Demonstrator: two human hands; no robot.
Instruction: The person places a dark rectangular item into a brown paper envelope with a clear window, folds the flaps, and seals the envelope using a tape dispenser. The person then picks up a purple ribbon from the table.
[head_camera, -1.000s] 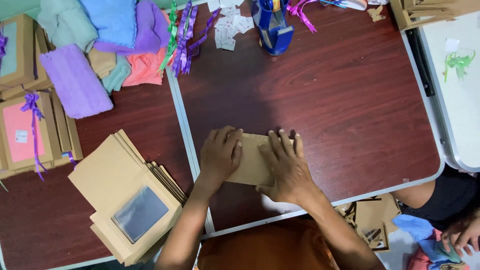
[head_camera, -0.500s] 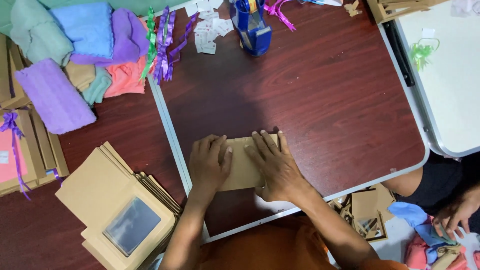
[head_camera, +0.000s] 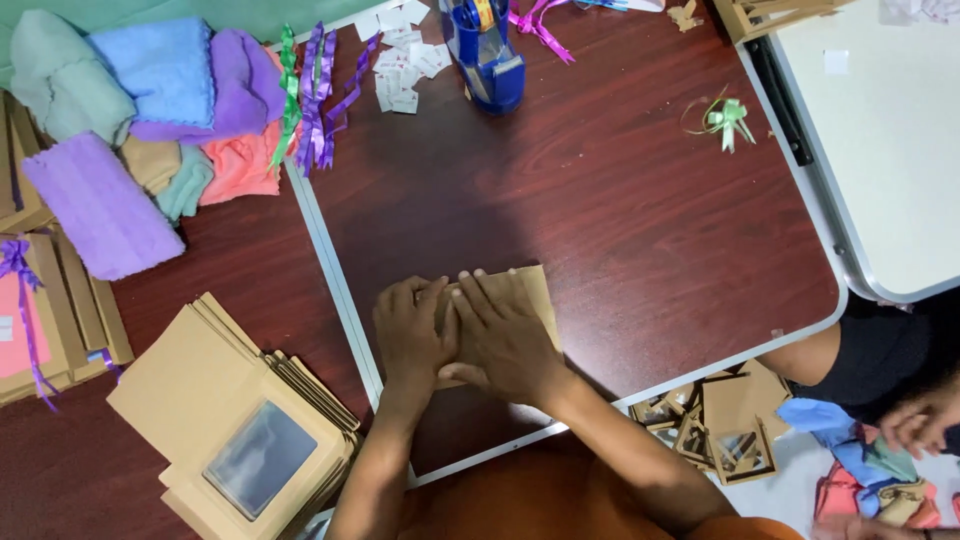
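Two hands flat on one brown card blank on the counter: left hand and right hand side by side, touching, fingers spread open and pressing down, gripping nothing. Since a second ago the hands have closed in from apart to overlapping at the middle of the blank, which has not moved; looks like a fold being creased, so the flattening step seems nearly done.

Counts:
- one stack of window boxes, lower left
- one blue tape dispenser, top centre
- one green bow, alone, upper right
- about four ribbon strips, green and purple
- roughly seven folded towels, upper left
- small paper tags, too many and too small to count
- one white table, right

Another person's hand works at lower right, near loose card frames on the floor.
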